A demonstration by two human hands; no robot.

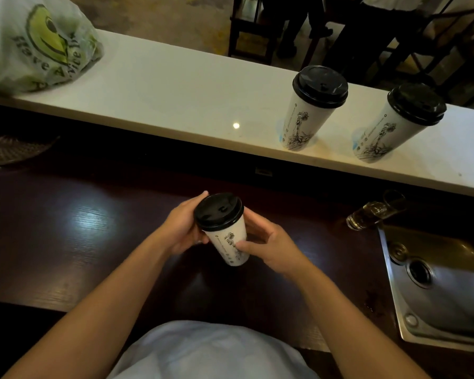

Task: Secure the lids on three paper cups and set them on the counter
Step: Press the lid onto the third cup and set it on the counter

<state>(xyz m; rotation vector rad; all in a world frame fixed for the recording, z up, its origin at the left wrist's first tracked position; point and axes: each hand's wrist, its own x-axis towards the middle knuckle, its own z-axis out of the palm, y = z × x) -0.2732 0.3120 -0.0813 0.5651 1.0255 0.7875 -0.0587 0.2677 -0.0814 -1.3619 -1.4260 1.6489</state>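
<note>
A white paper cup (pixel 227 243) with a black lid (pixel 218 212) stands on the dark wooden worktop (pixel 80 228) in front of me. My left hand (pixel 182 228) wraps its left side just under the lid. My right hand (pixel 268 246) grips its right side, thumb across the printed drawing. Two more white cups with black lids stand upright on the raised white counter (pixel 175 91): one cup (pixel 309 116) right of middle, the other cup (pixel 389 129) further right.
A printed plastic bag (pixel 36 42) lies at the counter's left end. A steel sink (pixel 438 283) is set in the worktop at right, with small glasses (pixel 372 212) behind it. A woven mat (pixel 14 149) sits far left. Chairs and a person's legs stand beyond the counter.
</note>
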